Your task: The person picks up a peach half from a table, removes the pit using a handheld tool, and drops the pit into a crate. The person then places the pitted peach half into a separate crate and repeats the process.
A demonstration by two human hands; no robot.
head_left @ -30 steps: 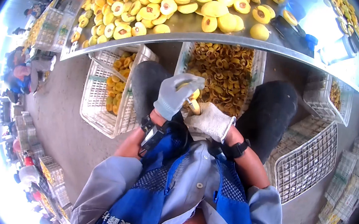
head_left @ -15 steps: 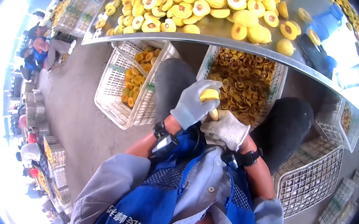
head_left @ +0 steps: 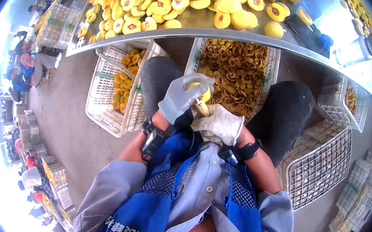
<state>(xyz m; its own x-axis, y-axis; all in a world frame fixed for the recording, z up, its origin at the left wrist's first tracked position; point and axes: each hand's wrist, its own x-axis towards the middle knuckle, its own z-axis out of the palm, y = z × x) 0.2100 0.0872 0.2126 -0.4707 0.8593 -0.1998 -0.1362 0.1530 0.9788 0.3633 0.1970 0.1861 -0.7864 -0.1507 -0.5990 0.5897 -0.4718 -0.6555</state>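
Note:
My left hand [head_left: 176, 98], in a grey glove, is closed around a yellow peach piece [head_left: 206, 93] above the gap between my knees. In a white knit glove, my right hand [head_left: 222, 123] grips a small tool with a wooden handle [head_left: 203, 108]. Its short metal end points up at the peach and seems to touch it; the exact shape of the tip cannot be made out. Just beyond the hands, a white crate [head_left: 195, 56] holds many brownish-yellow peach scraps [head_left: 233, 73].
A metal table [head_left: 190, 32] carries a heap of halved peaches [head_left: 161, 7], plus a dark object [head_left: 305, 35] and a clear jug [head_left: 356, 52]. Left stands a crate [head_left: 106, 94] with peach halves [head_left: 123, 87]. An overturned crate [head_left: 319, 166] lies right. People [head_left: 28, 65] sit far left.
The view has shifted, so the table and crates sit further left and higher. The left hand has turned the peach, and the tool's metal end now shows beside it.

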